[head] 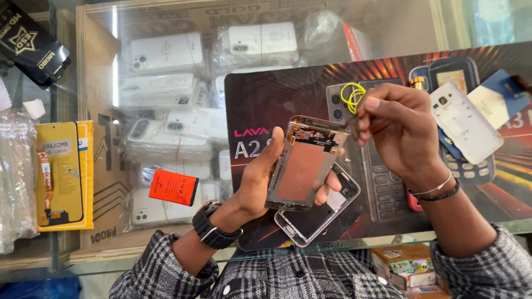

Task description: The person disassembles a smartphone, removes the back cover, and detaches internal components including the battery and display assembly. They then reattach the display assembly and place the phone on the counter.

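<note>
My left hand [265, 180] grips an opened phone body [302, 163] upright, its bare metal back plate and circuit strip facing me. My right hand [400, 133] is pinched at the phone's top right corner, with a loop of yellow wire [352, 95] sticking out by its fingers. Whether a small tool sits in the pinch is hidden. Under the phone lies a silver phone frame [318, 213] on a dark printed mat [266, 99] on a glass counter [105, 166].
An orange battery [174, 187] lies on the glass at the left. A white back cover [465, 122] and a dark keypad phone [468, 166] lie on the mat at the right. A yellow screen package [62, 174] sits far left. Bagged white phone cases [166, 55] fill the shelf below.
</note>
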